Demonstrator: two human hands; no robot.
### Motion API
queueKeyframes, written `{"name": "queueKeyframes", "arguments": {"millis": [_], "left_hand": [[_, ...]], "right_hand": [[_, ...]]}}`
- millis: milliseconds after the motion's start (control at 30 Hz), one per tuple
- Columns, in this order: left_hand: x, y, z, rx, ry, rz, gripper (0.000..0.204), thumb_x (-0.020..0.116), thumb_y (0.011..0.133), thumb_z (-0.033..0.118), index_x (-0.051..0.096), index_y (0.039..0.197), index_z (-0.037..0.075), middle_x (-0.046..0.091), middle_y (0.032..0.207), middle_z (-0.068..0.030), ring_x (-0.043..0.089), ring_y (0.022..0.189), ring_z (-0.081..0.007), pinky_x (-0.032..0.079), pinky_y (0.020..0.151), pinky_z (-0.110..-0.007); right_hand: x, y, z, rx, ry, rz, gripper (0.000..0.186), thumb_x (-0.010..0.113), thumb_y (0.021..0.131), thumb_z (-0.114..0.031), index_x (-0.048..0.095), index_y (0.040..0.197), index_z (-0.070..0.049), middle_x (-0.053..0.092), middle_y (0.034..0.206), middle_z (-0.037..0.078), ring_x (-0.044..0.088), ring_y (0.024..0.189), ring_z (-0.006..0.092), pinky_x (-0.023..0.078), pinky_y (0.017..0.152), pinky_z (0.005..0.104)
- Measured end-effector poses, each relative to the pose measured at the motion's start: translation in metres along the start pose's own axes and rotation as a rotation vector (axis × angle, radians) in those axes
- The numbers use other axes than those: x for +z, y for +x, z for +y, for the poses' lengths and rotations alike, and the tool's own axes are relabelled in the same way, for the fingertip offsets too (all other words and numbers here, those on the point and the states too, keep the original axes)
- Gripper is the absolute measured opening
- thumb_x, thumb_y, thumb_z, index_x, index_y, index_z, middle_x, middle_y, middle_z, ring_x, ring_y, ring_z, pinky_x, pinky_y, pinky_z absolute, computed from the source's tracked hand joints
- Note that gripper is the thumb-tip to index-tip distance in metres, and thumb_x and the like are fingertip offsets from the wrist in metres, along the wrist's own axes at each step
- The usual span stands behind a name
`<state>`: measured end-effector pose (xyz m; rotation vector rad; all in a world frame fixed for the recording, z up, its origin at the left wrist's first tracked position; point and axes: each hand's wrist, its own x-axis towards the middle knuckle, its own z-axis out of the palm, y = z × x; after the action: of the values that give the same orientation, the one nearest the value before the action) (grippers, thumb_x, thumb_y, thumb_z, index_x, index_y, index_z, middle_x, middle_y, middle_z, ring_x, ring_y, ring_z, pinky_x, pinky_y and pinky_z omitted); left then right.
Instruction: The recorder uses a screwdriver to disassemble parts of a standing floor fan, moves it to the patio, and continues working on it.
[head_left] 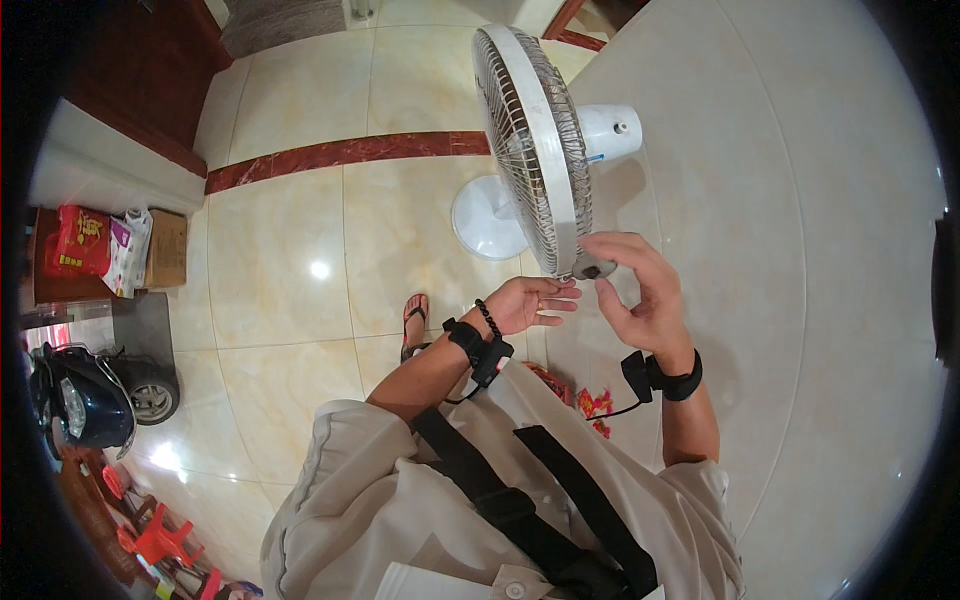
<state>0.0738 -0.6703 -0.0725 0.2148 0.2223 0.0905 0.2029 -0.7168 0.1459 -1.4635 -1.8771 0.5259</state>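
Note:
A white fan [545, 150] with a wire guard, a round base [485, 225] and a motor housing [610, 128] stands side-on in the upper middle. My right hand [645, 290] curls its fingers and thumb around a small grey rounded piece [592, 271] with a dark centre at the lower rim of the guard; its exact shape is hard to make out. Just left of that piece, under the guard, my left hand [530, 302] has its fingers spread, their tips at or very near the rim. Both wrists carry black strapped devices with cables.
A pale wall [800, 300] fills the right side. At left are bags [80, 240] beside a cardboard box [165, 250], a dark scooter [85, 400] and red plastic stools [160, 535]. A red marble strip [330, 150] crosses the tiles. Red artificial flowers [600, 405] show behind my arms.

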Motion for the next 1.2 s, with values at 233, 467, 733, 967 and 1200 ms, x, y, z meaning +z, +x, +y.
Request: {"name": "queueKeyframes", "arguments": {"millis": [233,467,733,967,1200], "left_hand": [[0.003,0.000,0.001,0.011,-0.009,-0.025,0.037,0.052,0.093,0.024,0.054,0.126,0.008,0.059,0.125,-0.0069,0.057,0.114,-0.0214,0.046,0.091,-0.037],[-0.007,0.002,-0.004,0.015,-0.032,-0.055,0.036,0.053,0.092,0.024,0.055,0.125,0.009,0.060,0.126,-0.0057,0.056,0.114,-0.0207,0.045,0.091,-0.037],[-0.004,0.002,-0.003,0.002,-0.020,-0.038,0.036,0.052,0.093,0.025,0.055,0.126,0.010,0.059,0.127,-0.0059,0.056,0.113,-0.0211,0.045,0.091,-0.038],[-0.003,0.001,-0.003,0.018,-0.012,-0.034,0.037,0.052,0.093,0.026,0.055,0.126,0.010,0.058,0.128,-0.0072,0.056,0.114,-0.0212,0.046,0.091,-0.037],[-0.004,0.001,-0.004,-0.005,-0.023,-0.029,0.037,0.053,0.093,0.026,0.055,0.126,0.010,0.059,0.128,-0.0067,0.057,0.114,-0.0211,0.047,0.090,-0.037]], "right_hand": [[0.004,-0.007,0.008,-0.088,-0.204,0.030,0.040,0.072,0.073,-0.002,0.062,0.112,-0.006,0.060,0.114,0.014,0.059,0.100,0.0295,0.049,0.083,0.0345],[0.002,0.001,-0.002,-0.020,0.036,-0.007,0.044,0.076,0.072,0.001,0.061,0.112,-0.007,0.057,0.118,0.016,0.058,0.102,0.0285,0.049,0.083,0.0358],[0.006,0.000,-0.004,0.028,-0.022,0.080,0.039,0.074,0.073,-0.003,0.063,0.110,-0.008,0.056,0.114,0.014,0.057,0.102,0.0304,0.047,0.086,0.0358],[0.007,-0.004,-0.001,-0.102,-0.182,0.072,0.044,0.065,0.071,0.010,0.060,0.113,-0.004,0.059,0.117,0.016,0.059,0.101,0.0288,0.048,0.085,0.0359],[0.006,0.004,-0.009,-0.015,-0.002,0.053,0.041,0.077,0.069,0.003,0.064,0.106,-0.006,0.057,0.108,0.012,0.057,0.096,0.0262,0.047,0.082,0.0349]]}}
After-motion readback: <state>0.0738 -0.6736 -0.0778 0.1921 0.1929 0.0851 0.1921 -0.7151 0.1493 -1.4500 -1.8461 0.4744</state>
